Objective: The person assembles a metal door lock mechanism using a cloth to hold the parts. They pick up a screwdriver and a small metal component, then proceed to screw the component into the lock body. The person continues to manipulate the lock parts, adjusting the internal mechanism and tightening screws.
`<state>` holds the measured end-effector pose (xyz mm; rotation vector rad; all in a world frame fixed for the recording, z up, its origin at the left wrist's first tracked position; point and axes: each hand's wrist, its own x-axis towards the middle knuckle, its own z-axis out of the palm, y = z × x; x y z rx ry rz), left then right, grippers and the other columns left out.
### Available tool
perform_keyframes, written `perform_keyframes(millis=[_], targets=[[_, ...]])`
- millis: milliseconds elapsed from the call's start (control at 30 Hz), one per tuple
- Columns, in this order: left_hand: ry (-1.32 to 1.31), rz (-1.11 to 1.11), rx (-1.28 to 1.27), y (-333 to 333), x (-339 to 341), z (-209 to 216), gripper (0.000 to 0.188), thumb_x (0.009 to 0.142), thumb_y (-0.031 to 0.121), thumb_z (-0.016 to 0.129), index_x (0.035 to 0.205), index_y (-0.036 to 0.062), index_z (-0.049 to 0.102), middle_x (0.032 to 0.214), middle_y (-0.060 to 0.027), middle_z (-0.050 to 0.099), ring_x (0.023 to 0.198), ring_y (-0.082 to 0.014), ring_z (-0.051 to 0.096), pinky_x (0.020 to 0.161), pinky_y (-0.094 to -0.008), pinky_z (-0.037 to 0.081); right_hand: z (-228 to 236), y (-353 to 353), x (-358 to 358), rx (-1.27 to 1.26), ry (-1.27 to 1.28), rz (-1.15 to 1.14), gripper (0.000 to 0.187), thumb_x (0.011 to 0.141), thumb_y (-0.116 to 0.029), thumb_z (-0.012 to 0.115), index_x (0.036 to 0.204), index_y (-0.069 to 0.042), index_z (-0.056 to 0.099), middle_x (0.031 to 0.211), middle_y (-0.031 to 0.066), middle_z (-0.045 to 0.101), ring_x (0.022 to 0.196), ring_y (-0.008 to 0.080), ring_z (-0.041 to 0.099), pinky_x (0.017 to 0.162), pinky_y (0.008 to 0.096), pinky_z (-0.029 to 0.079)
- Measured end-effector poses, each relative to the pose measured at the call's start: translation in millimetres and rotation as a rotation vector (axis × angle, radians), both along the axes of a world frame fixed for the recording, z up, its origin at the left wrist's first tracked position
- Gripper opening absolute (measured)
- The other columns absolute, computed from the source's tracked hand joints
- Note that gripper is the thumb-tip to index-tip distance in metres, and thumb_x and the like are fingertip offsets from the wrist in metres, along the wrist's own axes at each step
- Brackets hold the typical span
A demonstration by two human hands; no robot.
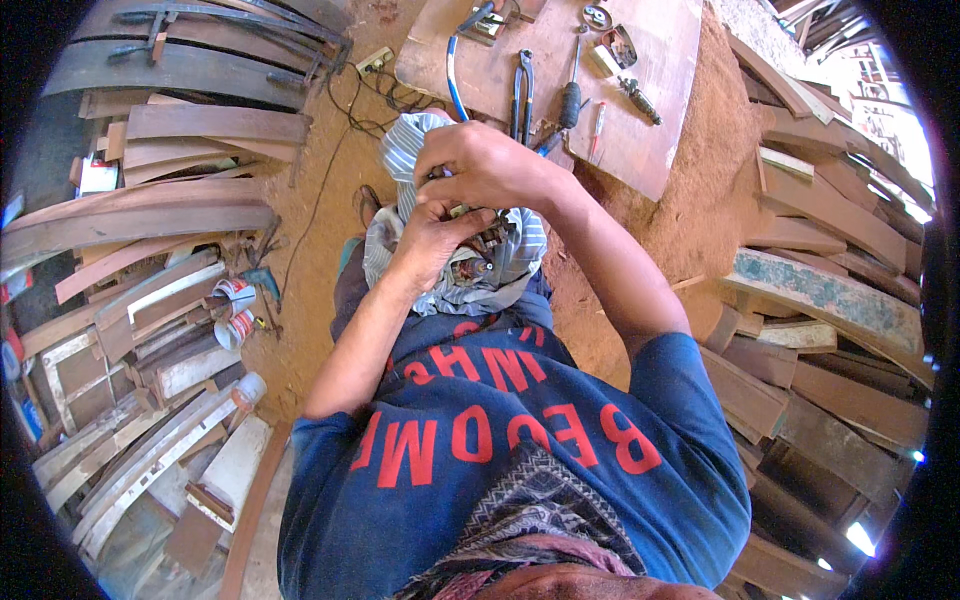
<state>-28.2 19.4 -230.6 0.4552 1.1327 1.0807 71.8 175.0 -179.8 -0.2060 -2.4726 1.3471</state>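
My left hand [440, 242] and my right hand [478, 165] meet above my lap. The fingers of both are closed together around something small that they mostly hide. Under them a grey-and-white striped cloth [525, 245] is bunched over my lap. On it rests a dark metal machine part [475, 266] with a shiny round tip, partly covered by my left hand. Beyond my right hand, pliers with dark blue handles [522, 95] and a screwdriver with a thick dark handle [571, 103] lie on a board.
The worn board [645, 150] also carries a dark cylindrical tool part [640, 101], a tape roll [596, 18] and a blue-handled tool [455, 80]. A dark cord [385, 100] runs over the sawdust floor. Wooden pieces [215, 125] are stacked left and right; cans [235, 328] stand at left.
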Motion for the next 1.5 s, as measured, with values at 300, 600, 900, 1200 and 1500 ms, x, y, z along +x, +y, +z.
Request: perform_keyframes(millis=[300,600,900,1200,1500], targets=[[-0.146,0.090,-0.118,3.1,-0.9,6.9,0.024,0.100,0.014,0.068,0.122,0.0050,0.064,0.110,-0.0047,0.073,0.096,-0.0144,0.071,0.084,-0.0315,0.059,-5.5,16.0,-6.9,-0.041,-0.275,-0.068,0.021,0.087,-0.018,0.075,0.097,0.000,0.072,0.087,0.0156,0.072,0.079,0.0299,0.069,0.072,0.0402,0.053],[-0.251,0.191,-0.101,1.1,-5.0,3.6,0.024,0.103,0.018,0.064,0.124,0.0059,0.061,0.110,-0.0045,0.073,0.094,-0.0127,0.071,0.078,-0.0317,0.061,-34.3,15.8,82.7,-0.319,-0.441,-0.287,0.031,0.103,-0.026,0.065,0.120,-0.001,0.069,0.108,0.0097,0.072,0.103,0.0189,0.067,0.087,0.0311,0.053],[-0.219,0.147,-0.004,2.1,-1.7,-4.9,0.027,0.102,0.012,0.063,0.127,0.0024,0.062,0.109,-0.0036,0.071,0.097,-0.0109,0.067,0.089,-0.0283,0.055,-25.8,17.2,39.5,-0.515,-0.461,-0.355,0.081,0.103,-0.072,0.034,0.112,-0.004,0.077,0.108,0.0133,0.074,0.088,0.0212,0.065,0.079,0.0363,0.055],[-0.174,0.000,0.074,0.0,-0.4,-4.7,0.039,0.101,0.009,0.060,0.138,0.0002,0.055,0.121,-0.0088,0.069,0.106,-0.0153,0.068,0.096,-0.0313,0.055,-29.5,17.6,49.1,-0.978,-0.200,-0.315,0.066,0.107,-0.059,0.040,0.130,-0.004,0.068,0.105,0.0135,0.075,0.101,0.0251,0.070,0.088,0.0376,0.054],[-0.246,0.058,0.015,-0.8,-2.4,-0.2,0.037,0.100,0.005,0.063,0.136,-0.0005,0.055,0.113,-0.0074,0.070,0.102,-0.0109,0.067,0.092,-0.0279,0.055,-29.2,21.2,65.9,-0.487,-0.570,-0.205,0.075,0.107,-0.065,0.030,0.136,-0.004,0.063,0.111,0.0144,0.073,0.111,0.0230,0.064,0.100,0.0374,0.048]])
